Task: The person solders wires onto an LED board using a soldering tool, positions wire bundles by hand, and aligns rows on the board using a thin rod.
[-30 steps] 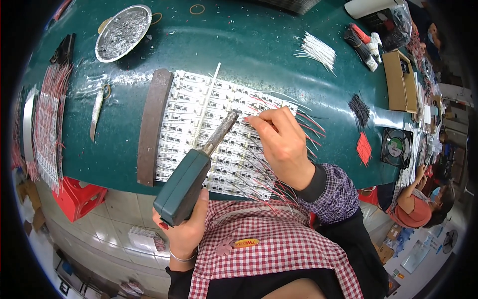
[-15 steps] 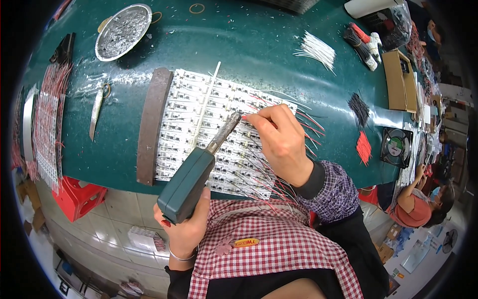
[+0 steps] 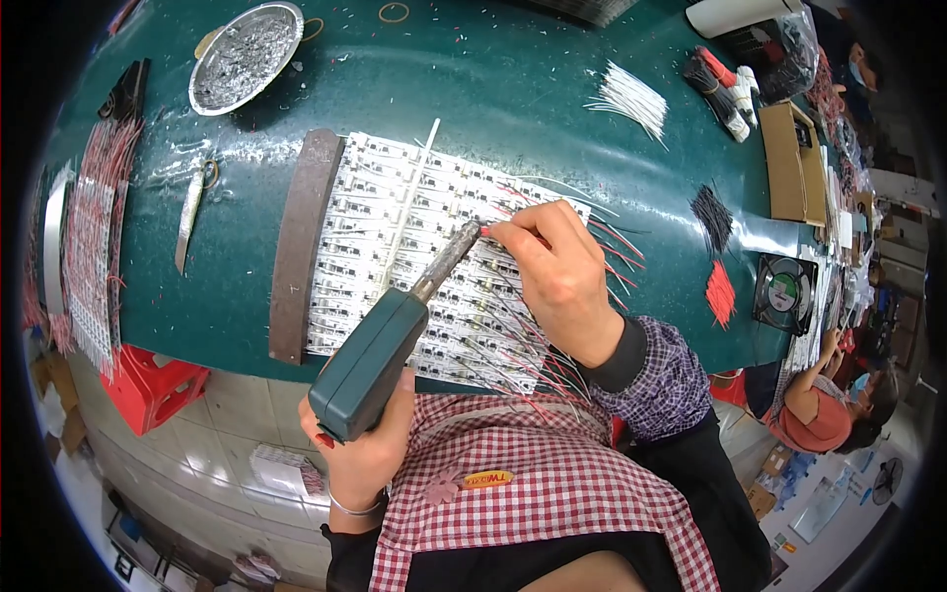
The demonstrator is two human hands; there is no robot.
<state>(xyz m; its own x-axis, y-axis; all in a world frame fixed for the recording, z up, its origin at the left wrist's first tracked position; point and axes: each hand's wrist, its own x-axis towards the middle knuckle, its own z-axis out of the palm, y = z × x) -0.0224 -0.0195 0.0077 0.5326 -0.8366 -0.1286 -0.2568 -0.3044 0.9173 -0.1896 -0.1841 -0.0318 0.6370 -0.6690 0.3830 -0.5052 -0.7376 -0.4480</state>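
Note:
My left hand [image 3: 373,444] is wrapped round the handle of a dark green soldering gun [image 3: 370,360]. Its grey metal barrel slants up and right, and the tip meets the white circuit board panel [image 3: 380,212] just left of my right fingertips. Thumb and forefinger of my right hand [image 3: 560,271] pinch a thin red wire [image 3: 485,231], whose short end shows right at the tip. Rows of small black parts cover the panel. Red, black and white wires [image 3: 617,247] stick out along its right side, partly hidden under my right hand.
A brown bar [image 3: 301,247] lies along the panel's left edge, and a thin white stick [image 3: 414,197] crosses it. Around them are a metal bowl [image 3: 202,94] of scraps, a taped blade [image 3: 189,219], white wires [image 3: 631,101], black wires [image 3: 710,217], red wires [image 3: 721,294] and a small fan [image 3: 786,293].
Both hands stay nearly in place, the gun's tip still beside the right fingertips. The gun and left hand have shifted very slightly.

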